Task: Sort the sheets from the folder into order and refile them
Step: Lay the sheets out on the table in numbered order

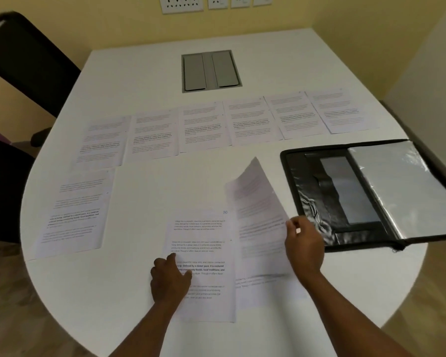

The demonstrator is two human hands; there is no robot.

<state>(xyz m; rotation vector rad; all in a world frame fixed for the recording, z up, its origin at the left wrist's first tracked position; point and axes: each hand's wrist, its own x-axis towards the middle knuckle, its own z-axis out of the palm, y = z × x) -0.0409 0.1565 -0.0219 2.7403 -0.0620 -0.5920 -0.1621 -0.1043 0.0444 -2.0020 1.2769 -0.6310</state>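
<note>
- Low in the centre of the frame, the left hand (171,275) rests with loosely curled fingers on the flat sheet (204,256), touching its left half and seeming to pin it to the table (144,81)
- Just right of it, the right hand (304,247) pinches the right edge of a lifted sheet (258,202); this page tilts up off the table, its free corner pointing toward the upper middle of the frame, its long axis running from bottom to top
- Under the lifted sheet another page (265,284) lies flat, beside the pinned one; whether more are stacked beneath it I cannot tell
- Across the middle of the frame a row of sheets (227,122) lies side by side, long axes pointing away from the person, well apart from both hands; one more sheet (75,212) lies alone at centre left, nearer the left hand
- At centre right the open folder (371,191) lies flat with its clear sleeves (407,186) showing, just beside the right hand and on that hand's side
- My judgement: sorting is not finished, and the lifted page must travel leftward or up-frame to join the laid-out sheets, which sit away from the hand holding it; a page number, too small to read, would decide its slot
- Nothing is refiled yet, as far as the sleeves show
</note>
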